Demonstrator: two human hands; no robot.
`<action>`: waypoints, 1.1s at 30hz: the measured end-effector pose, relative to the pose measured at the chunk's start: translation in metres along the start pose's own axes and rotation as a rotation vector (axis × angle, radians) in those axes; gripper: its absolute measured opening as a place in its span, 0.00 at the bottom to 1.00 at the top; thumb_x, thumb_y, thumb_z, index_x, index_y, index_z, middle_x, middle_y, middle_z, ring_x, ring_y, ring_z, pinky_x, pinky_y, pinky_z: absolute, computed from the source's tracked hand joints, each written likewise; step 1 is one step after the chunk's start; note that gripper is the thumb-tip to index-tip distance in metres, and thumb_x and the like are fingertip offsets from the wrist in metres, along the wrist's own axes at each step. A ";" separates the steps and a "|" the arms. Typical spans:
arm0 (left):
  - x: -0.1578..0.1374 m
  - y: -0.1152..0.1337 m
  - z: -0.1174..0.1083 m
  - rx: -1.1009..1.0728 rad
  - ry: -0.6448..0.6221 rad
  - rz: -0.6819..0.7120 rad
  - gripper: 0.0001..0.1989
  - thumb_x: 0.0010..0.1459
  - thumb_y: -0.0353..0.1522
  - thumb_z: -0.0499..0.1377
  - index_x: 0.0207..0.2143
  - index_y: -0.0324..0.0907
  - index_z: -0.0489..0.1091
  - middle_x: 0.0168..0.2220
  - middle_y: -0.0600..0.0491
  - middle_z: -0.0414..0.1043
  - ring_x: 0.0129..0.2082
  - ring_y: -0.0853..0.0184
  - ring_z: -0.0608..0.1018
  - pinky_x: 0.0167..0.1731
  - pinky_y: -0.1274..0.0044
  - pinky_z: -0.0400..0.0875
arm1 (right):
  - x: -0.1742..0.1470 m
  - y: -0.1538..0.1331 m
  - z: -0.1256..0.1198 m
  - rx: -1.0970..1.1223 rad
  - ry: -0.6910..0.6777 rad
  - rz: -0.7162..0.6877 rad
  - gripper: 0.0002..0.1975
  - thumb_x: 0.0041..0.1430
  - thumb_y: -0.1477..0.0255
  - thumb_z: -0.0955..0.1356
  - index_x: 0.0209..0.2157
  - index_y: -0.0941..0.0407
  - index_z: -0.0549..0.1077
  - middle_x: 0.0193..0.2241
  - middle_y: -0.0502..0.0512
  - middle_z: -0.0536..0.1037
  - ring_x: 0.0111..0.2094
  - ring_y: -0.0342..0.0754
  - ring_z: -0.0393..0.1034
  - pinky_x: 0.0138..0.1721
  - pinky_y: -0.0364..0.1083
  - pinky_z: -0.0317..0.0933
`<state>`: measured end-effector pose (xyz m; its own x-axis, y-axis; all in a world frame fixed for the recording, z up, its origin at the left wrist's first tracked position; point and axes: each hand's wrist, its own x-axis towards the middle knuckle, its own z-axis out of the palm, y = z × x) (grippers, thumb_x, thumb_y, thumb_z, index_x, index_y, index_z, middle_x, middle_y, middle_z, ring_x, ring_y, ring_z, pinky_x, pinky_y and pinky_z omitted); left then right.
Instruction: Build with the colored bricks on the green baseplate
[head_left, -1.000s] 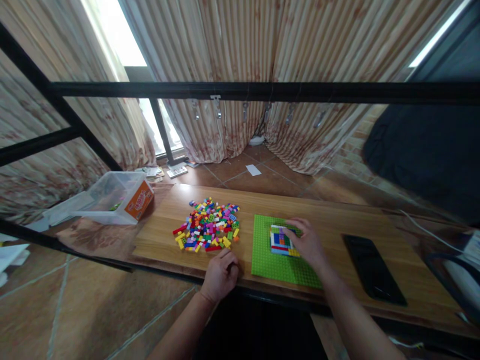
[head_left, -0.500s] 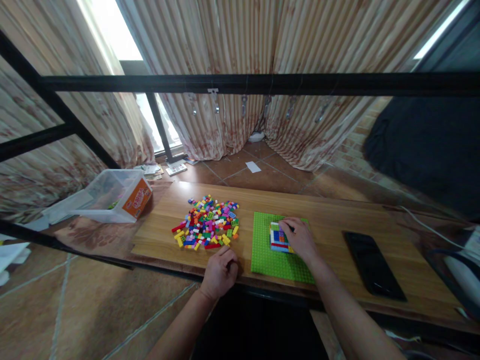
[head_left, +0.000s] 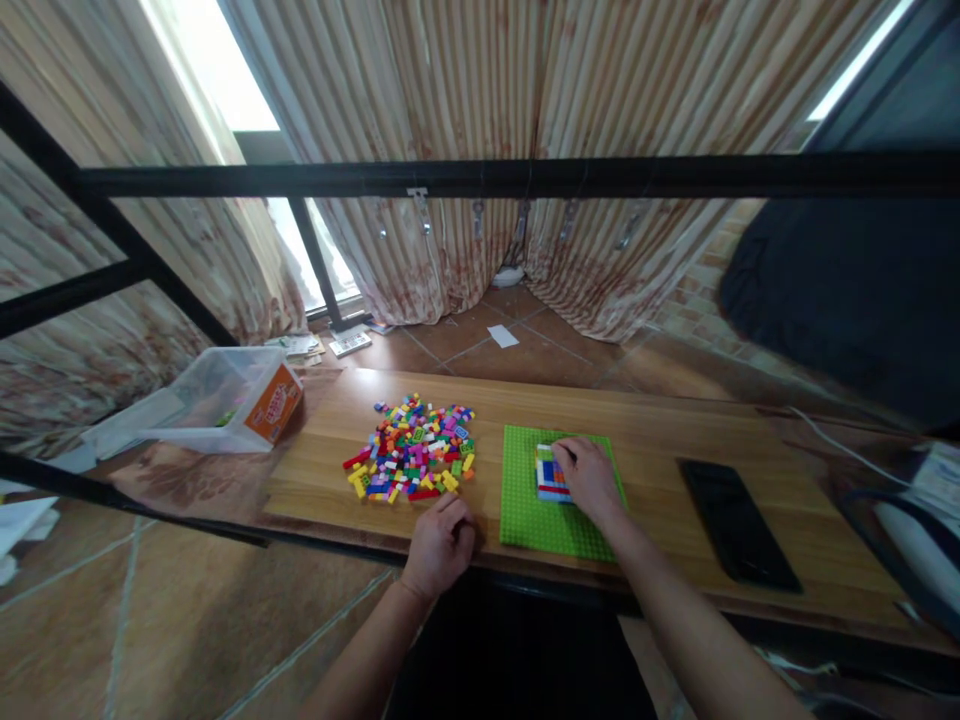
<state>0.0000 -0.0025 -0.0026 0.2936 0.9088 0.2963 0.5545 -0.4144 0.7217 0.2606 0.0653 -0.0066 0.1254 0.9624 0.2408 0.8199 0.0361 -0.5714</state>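
Both half-curled, contents hidden from me, my right hand (head_left: 576,462) is overlapping the multicoloured plastic-brick panel (head_left: 548,482) on the square green baseplate (head_left: 522,520) and my left hand (head_left: 441,543) is resting nearby; uneven pressing could loosen it.

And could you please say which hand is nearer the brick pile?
Left. The left hand is by the near edge of the pile; the right hand is farther right, over the baseplate.
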 end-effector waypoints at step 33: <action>-0.003 -0.004 0.007 -0.037 0.038 0.045 0.10 0.45 0.19 0.50 0.25 0.42 0.62 0.27 0.54 0.64 0.27 0.70 0.69 0.27 0.79 0.62 | -0.007 -0.104 0.042 0.058 -0.209 -0.378 0.14 0.62 0.74 0.61 0.40 0.52 0.77 0.38 0.55 0.76 0.43 0.50 0.66 0.45 0.48 0.59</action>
<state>0.0018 -0.0042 -0.0109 0.2880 0.8906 0.3520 0.5123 -0.4538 0.7291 0.1515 0.0657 0.0180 -0.2985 0.9121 0.2811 0.7530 0.4060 -0.5179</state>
